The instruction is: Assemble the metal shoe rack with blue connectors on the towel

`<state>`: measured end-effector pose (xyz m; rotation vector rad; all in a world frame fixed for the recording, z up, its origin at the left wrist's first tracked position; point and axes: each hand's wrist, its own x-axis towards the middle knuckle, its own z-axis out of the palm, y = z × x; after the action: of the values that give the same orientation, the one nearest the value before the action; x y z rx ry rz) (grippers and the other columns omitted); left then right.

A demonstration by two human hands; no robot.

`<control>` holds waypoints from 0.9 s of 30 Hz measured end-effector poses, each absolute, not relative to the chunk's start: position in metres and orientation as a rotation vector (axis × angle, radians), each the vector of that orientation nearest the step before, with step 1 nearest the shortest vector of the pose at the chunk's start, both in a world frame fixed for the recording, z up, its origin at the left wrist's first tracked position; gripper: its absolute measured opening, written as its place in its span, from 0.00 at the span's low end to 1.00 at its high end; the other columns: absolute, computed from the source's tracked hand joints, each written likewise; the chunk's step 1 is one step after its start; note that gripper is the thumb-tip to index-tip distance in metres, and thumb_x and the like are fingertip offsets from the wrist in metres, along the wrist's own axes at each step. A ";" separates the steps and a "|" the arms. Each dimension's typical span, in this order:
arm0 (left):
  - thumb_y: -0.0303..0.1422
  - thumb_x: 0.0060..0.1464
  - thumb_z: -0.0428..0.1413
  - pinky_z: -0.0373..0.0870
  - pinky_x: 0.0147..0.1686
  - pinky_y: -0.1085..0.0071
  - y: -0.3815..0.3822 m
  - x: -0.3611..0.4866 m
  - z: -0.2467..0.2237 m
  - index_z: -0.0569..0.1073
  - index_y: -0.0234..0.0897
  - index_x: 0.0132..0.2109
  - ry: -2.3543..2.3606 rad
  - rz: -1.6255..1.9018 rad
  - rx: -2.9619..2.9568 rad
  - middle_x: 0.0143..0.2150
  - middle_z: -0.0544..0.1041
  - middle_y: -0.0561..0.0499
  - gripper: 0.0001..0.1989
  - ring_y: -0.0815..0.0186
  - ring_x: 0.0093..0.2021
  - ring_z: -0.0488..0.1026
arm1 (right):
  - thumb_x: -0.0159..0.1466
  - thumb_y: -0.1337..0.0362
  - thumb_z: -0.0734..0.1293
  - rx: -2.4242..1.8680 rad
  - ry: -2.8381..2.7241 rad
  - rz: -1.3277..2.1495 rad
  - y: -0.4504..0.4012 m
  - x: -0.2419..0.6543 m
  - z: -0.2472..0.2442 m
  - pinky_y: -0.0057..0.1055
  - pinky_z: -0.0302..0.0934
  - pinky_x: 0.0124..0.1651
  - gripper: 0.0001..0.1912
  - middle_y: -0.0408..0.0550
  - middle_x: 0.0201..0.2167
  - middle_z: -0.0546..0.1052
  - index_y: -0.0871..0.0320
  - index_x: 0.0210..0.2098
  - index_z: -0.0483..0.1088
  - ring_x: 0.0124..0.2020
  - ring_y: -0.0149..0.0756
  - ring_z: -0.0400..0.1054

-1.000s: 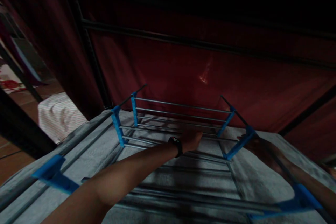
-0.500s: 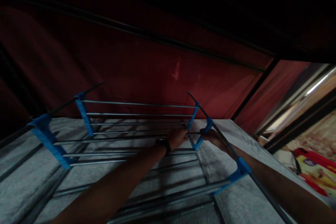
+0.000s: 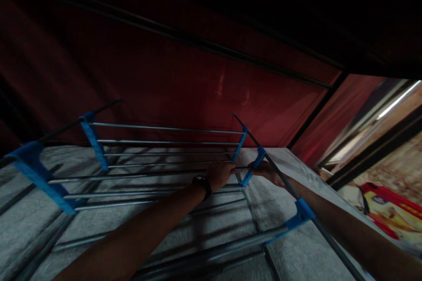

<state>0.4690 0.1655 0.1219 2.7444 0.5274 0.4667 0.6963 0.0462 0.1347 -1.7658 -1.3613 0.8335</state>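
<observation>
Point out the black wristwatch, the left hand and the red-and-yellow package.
Black wristwatch (image 3: 199, 179): head view, on its face.
Left hand (image 3: 219, 176): head view, on the back of the hand.
Red-and-yellow package (image 3: 389, 211): head view, on its printed side.

Just above the left hand (image 3: 221, 175) sits a slim black wristband (image 3: 207, 187), its small dark screen (image 3: 199, 179) bearing pale marks too blurred to read; the right hand (image 3: 266, 172) and both visible forearms are bare

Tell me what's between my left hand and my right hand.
The head view shows a short stretch of metal rod and a blue bracket between your left hand and right hand.
</observation>
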 end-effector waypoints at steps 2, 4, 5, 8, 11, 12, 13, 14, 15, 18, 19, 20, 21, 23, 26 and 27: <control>0.39 0.67 0.48 0.71 0.49 0.63 0.165 0.468 0.124 0.76 0.45 0.55 0.521 0.493 2.735 0.48 0.83 0.48 0.16 0.57 0.50 0.79 | 0.53 0.51 0.73 -1.779 -1.364 0.820 0.047 0.698 0.133 0.42 0.65 0.44 0.15 0.45 0.27 0.75 0.56 0.30 0.76 0.33 0.41 0.67; 0.40 0.67 0.48 0.71 0.49 0.64 0.164 0.466 0.127 0.76 0.45 0.55 0.522 0.504 2.728 0.48 0.83 0.48 0.17 0.57 0.50 0.78 | 0.53 0.52 0.73 -1.791 -1.374 0.818 0.048 0.698 0.132 0.41 0.65 0.42 0.13 0.44 0.26 0.74 0.56 0.29 0.76 0.31 0.40 0.67; 0.40 0.67 0.48 0.71 0.48 0.64 0.164 0.466 0.128 0.76 0.46 0.55 0.521 0.493 2.729 0.48 0.83 0.48 0.16 0.57 0.50 0.78 | 0.54 0.53 0.73 -1.789 -1.388 0.824 0.047 0.698 0.132 0.41 0.65 0.42 0.13 0.44 0.25 0.74 0.56 0.29 0.76 0.31 0.40 0.66; 0.39 0.67 0.48 0.72 0.47 0.63 0.162 0.465 0.132 0.77 0.47 0.53 0.531 0.453 2.737 0.48 0.83 0.49 0.15 0.56 0.50 0.79 | 0.54 0.53 0.72 -1.777 -1.400 0.815 0.047 0.697 0.132 0.42 0.65 0.42 0.12 0.45 0.26 0.75 0.55 0.29 0.76 0.32 0.41 0.68; 0.39 0.67 0.48 0.71 0.50 0.63 0.161 0.464 0.133 0.76 0.46 0.54 0.557 0.454 2.726 0.49 0.83 0.48 0.16 0.55 0.51 0.78 | 0.54 0.54 0.72 -1.799 -1.373 0.774 0.048 0.696 0.131 0.44 0.66 0.45 0.11 0.47 0.28 0.77 0.55 0.29 0.77 0.35 0.45 0.70; 0.40 0.68 0.47 0.71 0.50 0.62 0.161 0.464 0.133 0.76 0.46 0.55 0.552 0.460 2.724 0.49 0.82 0.48 0.16 0.56 0.52 0.78 | 0.55 0.54 0.72 -1.808 -1.377 0.763 0.048 0.696 0.130 0.45 0.66 0.47 0.11 0.47 0.29 0.77 0.55 0.29 0.77 0.36 0.46 0.70; 0.40 0.68 0.47 0.71 0.51 0.62 0.160 0.464 0.132 0.76 0.45 0.55 0.543 0.464 2.725 0.50 0.82 0.48 0.17 0.55 0.52 0.78 | 0.55 0.54 0.72 -1.811 -1.389 0.754 0.048 0.695 0.129 0.46 0.66 0.48 0.11 0.47 0.29 0.78 0.54 0.30 0.78 0.37 0.47 0.71; 0.40 0.68 0.47 0.71 0.51 0.62 0.160 0.464 0.132 0.75 0.45 0.56 0.535 0.470 2.727 0.50 0.82 0.48 0.17 0.55 0.53 0.78 | 0.55 0.54 0.72 -1.809 -1.402 0.749 0.049 0.695 0.128 0.47 0.66 0.49 0.11 0.47 0.30 0.78 0.54 0.31 0.79 0.39 0.48 0.71; 0.39 0.68 0.47 0.71 0.52 0.61 0.160 0.464 0.131 0.75 0.44 0.56 0.537 0.473 2.730 0.51 0.82 0.47 0.17 0.55 0.53 0.77 | 0.55 0.53 0.72 -1.806 -1.403 0.744 0.049 0.695 0.128 0.48 0.65 0.50 0.12 0.48 0.32 0.79 0.54 0.33 0.79 0.40 0.49 0.72; 0.38 0.68 0.47 0.71 0.51 0.59 0.159 0.466 0.132 0.75 0.43 0.55 0.576 0.447 2.749 0.50 0.82 0.46 0.16 0.53 0.52 0.78 | 0.54 0.53 0.73 -1.797 -1.369 0.741 0.050 0.694 0.126 0.50 0.65 0.52 0.14 0.50 0.36 0.80 0.55 0.35 0.79 0.43 0.51 0.72; 0.37 0.68 0.47 0.72 0.50 0.58 0.159 0.467 0.133 0.76 0.43 0.53 0.585 0.428 2.762 0.49 0.82 0.46 0.16 0.53 0.51 0.78 | 0.54 0.53 0.73 -1.791 -1.360 0.741 0.051 0.693 0.126 0.50 0.65 0.52 0.14 0.50 0.36 0.80 0.55 0.35 0.79 0.43 0.51 0.72; 0.37 0.68 0.46 0.72 0.49 0.58 0.158 0.467 0.133 0.76 0.43 0.52 0.588 0.415 2.778 0.48 0.82 0.46 0.16 0.53 0.50 0.78 | 0.54 0.52 0.73 -1.784 -1.357 0.739 0.052 0.692 0.125 0.50 0.65 0.52 0.14 0.50 0.36 0.80 0.55 0.35 0.78 0.43 0.50 0.72; 0.37 0.68 0.46 0.72 0.48 0.58 0.158 0.467 0.133 0.76 0.42 0.51 0.584 0.414 2.798 0.47 0.82 0.46 0.16 0.53 0.49 0.78 | 0.54 0.52 0.72 -1.776 -1.361 0.737 0.052 0.691 0.126 0.50 0.65 0.52 0.14 0.50 0.35 0.80 0.55 0.34 0.78 0.43 0.50 0.72; 0.35 0.68 0.46 0.71 0.51 0.58 0.155 0.465 0.133 0.75 0.39 0.52 0.544 0.491 2.858 0.49 0.80 0.44 0.15 0.54 0.51 0.77 | 0.53 0.52 0.72 -1.757 -1.379 0.736 0.052 0.690 0.126 0.49 0.65 0.52 0.14 0.50 0.35 0.80 0.55 0.34 0.78 0.42 0.49 0.72; 0.31 0.67 0.48 0.66 0.59 0.57 0.145 0.453 0.128 0.71 0.38 0.57 0.277 0.704 2.996 0.58 0.74 0.42 0.15 0.55 0.58 0.71 | 0.53 0.52 0.73 -1.745 -1.418 0.780 0.050 0.688 0.125 0.47 0.66 0.52 0.17 0.51 0.37 0.80 0.57 0.36 0.77 0.43 0.48 0.72; 0.29 0.67 0.47 0.65 0.60 0.58 0.140 0.448 0.123 0.70 0.39 0.57 0.130 0.730 3.044 0.58 0.73 0.42 0.15 0.56 0.58 0.69 | 0.53 0.53 0.73 -1.758 -1.433 0.798 0.049 0.688 0.123 0.45 0.66 0.51 0.18 0.51 0.38 0.80 0.57 0.38 0.77 0.43 0.48 0.72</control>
<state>0.4476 0.1401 0.1234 3.0436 0.1301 0.7300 0.6876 0.0486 0.1231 -1.7576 -1.4328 0.7985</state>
